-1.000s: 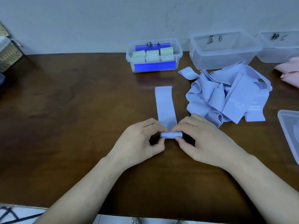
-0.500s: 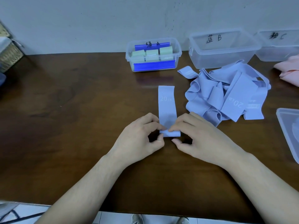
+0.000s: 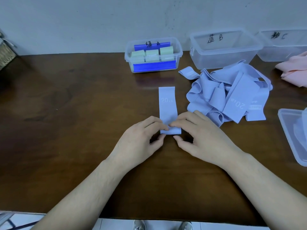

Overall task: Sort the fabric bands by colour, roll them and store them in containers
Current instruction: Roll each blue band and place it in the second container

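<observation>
- Head view: the near end of the lilac band is folded over, and the fingertips of both hands cover part of that fold, so how far it is rolled is hard to tell.
- The lid at the right edge and the pink cloth are cut off by the frame; the box marked C is partly out of view.
- The band lies flat on the table, running away from the person, "20 LB" facing up.
- The left hand pinches the fold's left corner between curled fingers and thumb.
- The right hand has its fingers curled onto the fold; its thumb sits just beneath.
- A heap of lilac bands lies right of the hands, before the box marked B; the box marked A holds green rolls.
</observation>
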A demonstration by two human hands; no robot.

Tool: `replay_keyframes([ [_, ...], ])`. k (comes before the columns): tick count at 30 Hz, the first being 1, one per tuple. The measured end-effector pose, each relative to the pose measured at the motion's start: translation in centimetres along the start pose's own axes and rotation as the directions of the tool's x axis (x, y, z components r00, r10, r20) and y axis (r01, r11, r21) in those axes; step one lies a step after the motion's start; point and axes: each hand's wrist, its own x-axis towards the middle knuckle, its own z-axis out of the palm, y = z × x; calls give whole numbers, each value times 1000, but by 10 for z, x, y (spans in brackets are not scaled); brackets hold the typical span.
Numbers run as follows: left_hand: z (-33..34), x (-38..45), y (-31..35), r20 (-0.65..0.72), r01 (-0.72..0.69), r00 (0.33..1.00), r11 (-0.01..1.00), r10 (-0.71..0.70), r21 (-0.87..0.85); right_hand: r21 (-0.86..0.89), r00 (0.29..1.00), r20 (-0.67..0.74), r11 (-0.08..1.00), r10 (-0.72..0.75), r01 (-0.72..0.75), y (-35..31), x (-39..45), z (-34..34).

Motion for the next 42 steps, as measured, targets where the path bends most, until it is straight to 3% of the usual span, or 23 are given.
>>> replay_keyframes([
  [12, -2, 7, -1, 37, 114, 993, 993, -113, -9, 22, 1000, 1, 999, 31, -31, 4, 10, 3],
  [26, -22, -39, 29, 166, 32, 986, 998, -21, -59, 45, 981, 183, 998, -59, 51, -30, -30, -18],
  [31, -23, -37, 30, 202, 103, 975, 993, -88, -61, -32, 995, 92, 999, -27, 30, -38, -35, -16],
  [36, -25, -32, 30, 225, 161, 964, 984, -141, -71, 5, 1000, 25, 1000, -5, 4, -43, -37, -7],
  [42, -25, -38, 31, 153, 118, 983, 989, -104, -88, 22, 999, 4, 999, 47, -47, -45, -36, -6],
])
